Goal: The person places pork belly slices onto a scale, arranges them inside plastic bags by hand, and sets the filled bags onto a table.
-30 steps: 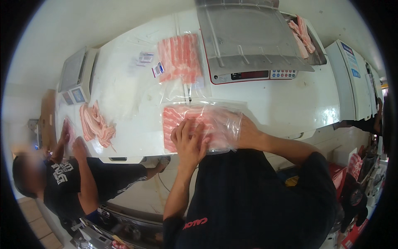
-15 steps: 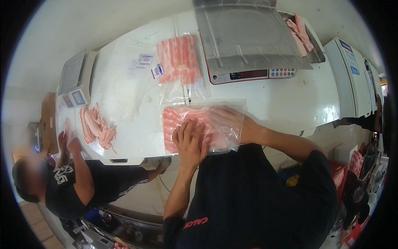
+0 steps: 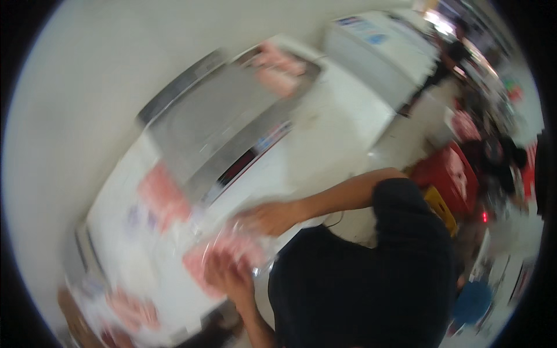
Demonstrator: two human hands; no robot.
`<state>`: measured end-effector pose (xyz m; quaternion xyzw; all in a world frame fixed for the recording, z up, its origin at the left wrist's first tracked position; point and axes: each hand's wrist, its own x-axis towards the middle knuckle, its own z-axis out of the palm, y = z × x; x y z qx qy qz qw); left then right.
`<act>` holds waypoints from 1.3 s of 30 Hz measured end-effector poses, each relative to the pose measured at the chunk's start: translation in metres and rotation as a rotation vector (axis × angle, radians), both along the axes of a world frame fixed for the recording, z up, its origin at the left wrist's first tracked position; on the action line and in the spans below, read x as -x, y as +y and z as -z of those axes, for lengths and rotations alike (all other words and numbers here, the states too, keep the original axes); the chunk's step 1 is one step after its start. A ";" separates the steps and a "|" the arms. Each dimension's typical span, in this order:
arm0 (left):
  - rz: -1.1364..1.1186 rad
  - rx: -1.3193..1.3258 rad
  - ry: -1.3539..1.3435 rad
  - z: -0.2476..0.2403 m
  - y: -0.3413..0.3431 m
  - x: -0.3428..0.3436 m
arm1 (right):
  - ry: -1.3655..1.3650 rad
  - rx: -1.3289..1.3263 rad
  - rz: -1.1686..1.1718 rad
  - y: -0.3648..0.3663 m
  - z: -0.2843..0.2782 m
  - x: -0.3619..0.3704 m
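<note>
A clear plastic bag with striped slices of pink and white meat (image 3: 194, 258) lies on the white table before me. My left hand (image 3: 229, 275) rests on top of it with the fingers apart. At the bag's other end is my right hand (image 3: 268, 218); its fingers are smeared by motion and partly covered by the shiny plastic. A second pack of sliced meat (image 3: 164, 194) lies farther off, next to the scale.
A scale (image 3: 238, 165) with a wide metal tray (image 3: 203, 110) stands at the back. Beyond it are meat strips (image 3: 278, 69) in a metal container. Loose strips (image 3: 132, 310) lie at the lower left, near a second scale (image 3: 87, 255). A white freezer (image 3: 371, 52) and red crate (image 3: 444, 180) are rightward.
The whole view has swung toward the right and blurred, so the table appears tilted. Both hands are still at the bag of meat. The co-worker at the left is now mostly out of sight.
</note>
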<state>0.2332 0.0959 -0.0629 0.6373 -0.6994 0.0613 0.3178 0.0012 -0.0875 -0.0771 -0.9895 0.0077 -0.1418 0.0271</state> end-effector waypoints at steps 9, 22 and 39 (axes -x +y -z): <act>-0.059 -0.460 -0.177 -0.043 0.032 0.047 | 0.194 -0.612 0.325 0.019 -0.056 0.013; -0.426 -0.448 1.887 0.013 0.071 0.135 | 0.280 -0.660 0.451 -0.043 -0.039 -0.041; 0.133 -0.249 2.247 -0.179 0.069 -0.041 | -0.455 -2.449 -0.052 0.036 -0.171 -0.064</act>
